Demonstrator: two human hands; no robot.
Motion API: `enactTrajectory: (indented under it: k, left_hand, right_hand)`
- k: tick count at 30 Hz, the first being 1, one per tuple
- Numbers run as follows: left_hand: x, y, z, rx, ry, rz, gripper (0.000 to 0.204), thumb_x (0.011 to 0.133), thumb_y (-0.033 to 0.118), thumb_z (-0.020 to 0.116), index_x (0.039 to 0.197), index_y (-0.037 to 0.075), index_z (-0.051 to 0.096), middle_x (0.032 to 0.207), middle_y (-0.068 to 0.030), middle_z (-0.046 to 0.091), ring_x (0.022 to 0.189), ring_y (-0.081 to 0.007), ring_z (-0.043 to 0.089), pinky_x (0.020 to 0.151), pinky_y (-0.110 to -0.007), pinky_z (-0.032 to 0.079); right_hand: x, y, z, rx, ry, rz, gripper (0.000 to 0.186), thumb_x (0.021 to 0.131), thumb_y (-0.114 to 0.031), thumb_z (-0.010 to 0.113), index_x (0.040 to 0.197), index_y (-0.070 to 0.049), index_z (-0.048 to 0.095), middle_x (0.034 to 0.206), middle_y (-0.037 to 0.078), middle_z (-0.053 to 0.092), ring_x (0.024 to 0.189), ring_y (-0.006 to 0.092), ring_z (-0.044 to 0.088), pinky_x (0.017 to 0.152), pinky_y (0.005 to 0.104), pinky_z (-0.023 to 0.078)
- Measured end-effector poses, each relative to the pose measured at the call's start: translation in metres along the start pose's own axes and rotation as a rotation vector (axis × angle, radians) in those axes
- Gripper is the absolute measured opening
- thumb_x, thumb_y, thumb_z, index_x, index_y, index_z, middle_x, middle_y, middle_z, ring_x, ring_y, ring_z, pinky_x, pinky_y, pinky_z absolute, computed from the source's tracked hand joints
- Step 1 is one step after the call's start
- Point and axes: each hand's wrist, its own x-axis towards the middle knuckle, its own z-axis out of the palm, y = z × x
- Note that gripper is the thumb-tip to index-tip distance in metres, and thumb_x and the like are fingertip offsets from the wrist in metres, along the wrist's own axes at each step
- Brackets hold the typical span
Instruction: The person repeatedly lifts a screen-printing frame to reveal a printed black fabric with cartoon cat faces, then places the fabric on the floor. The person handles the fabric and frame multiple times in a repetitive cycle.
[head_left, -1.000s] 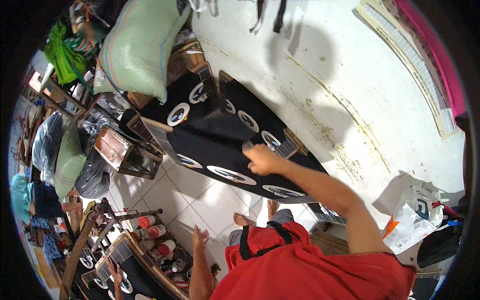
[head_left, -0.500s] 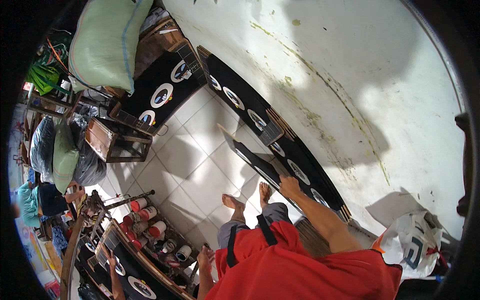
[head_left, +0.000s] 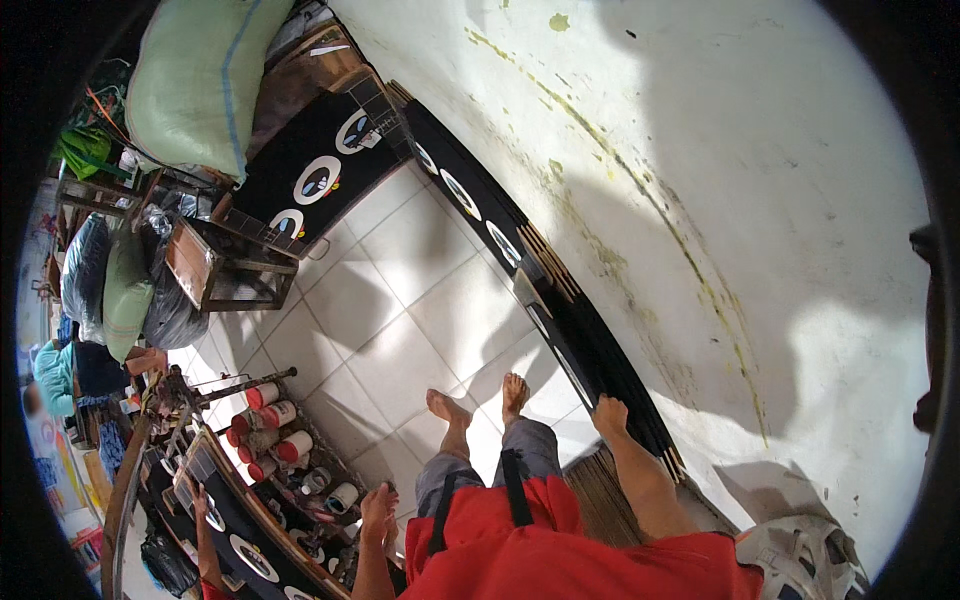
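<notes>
My right hand (head_left: 609, 414) is closed on the near end of a thin black board (head_left: 560, 350) printed with white rounds. That board now stands almost flat against a row of similar black boards (head_left: 470, 190) leaning along the white wall. My left hand (head_left: 377, 508) hangs at my left side, near the rack of paint cans. Its fingers are loosely bent and apart, with nothing visible in them. My bare feet are on the tiled floor (head_left: 390, 360) between the boards and the rack.
Several red and white cans (head_left: 290, 447) lie at left. Another person's hand (head_left: 200, 505) touches black boards behind them. More printed boards (head_left: 318, 180), a wooden stool (head_left: 215, 265) and a stuffed green sack (head_left: 195, 85) stand farther off. Brown boards (head_left: 605, 500) and a white bag (head_left: 800, 560) are near my right.
My right hand has swung the black board rightward, from tilted out over the floor to against the row at the wall. My left hand has shifted a little left in view.
</notes>
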Motion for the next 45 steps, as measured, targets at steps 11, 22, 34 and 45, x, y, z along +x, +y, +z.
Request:
enactTrajectory:
  k: [11, 22, 34, 45]
  left_hand:
    - [-0.027, -0.012, 0.003, -0.032, 0.026, -0.001, 0.033, 0.087, 0.035, 0.061, 0.097, 0.004, 0.06, 0.084, -0.0077, 0.065, 0.073, -0.0168, 0.062, 0.061, -0.028, 0.047]
    - [-0.037, -0.01, 0.005, -0.026, 0.051, 0.022, 0.034, 0.088, 0.035, 0.06, 0.1, 0.003, 0.06, 0.085, -0.007, 0.065, 0.074, -0.0157, 0.062, 0.062, -0.027, 0.046]
    - [-0.032, -0.021, -0.004, 0.044, 0.029, -0.022, 0.033, 0.089, 0.034, 0.06, 0.101, 0.004, 0.061, 0.087, -0.0064, 0.064, 0.079, -0.0162, 0.062, 0.067, -0.029, 0.048]
    - [-0.03, -0.019, 0.001, 0.05, 0.021, 0.016, 0.038, 0.089, 0.034, 0.059, 0.106, 0.0, 0.059, 0.095, -0.0116, 0.065, 0.082, -0.0203, 0.063, 0.072, -0.033, 0.048]
  right_hand:
    - [0.016, 0.022, -0.008, -0.06, 0.097, 0.057, 0.017, 0.078, -0.008, 0.059, 0.092, 0.002, 0.063, 0.084, 0.021, 0.066, 0.078, 0.0336, 0.067, 0.066, 0.0403, 0.055]
    - [0.019, 0.025, -0.011, -0.104, 0.135, 0.064, 0.018, 0.076, -0.01, 0.065, 0.089, 0.0, 0.062, 0.081, 0.019, 0.067, 0.075, 0.0302, 0.067, 0.064, 0.037, 0.055]
    - [0.022, 0.024, -0.007, -0.066, 0.183, 0.034, 0.023, 0.074, -0.006, 0.064, 0.094, 0.004, 0.062, 0.077, 0.019, 0.066, 0.069, 0.03, 0.067, 0.062, 0.0386, 0.055]
    - [0.03, 0.028, -0.003, -0.141, 0.181, 0.028, 0.017, 0.081, -0.01, 0.063, 0.092, 0.002, 0.062, 0.073, 0.016, 0.066, 0.065, 0.0283, 0.066, 0.057, 0.0368, 0.054]
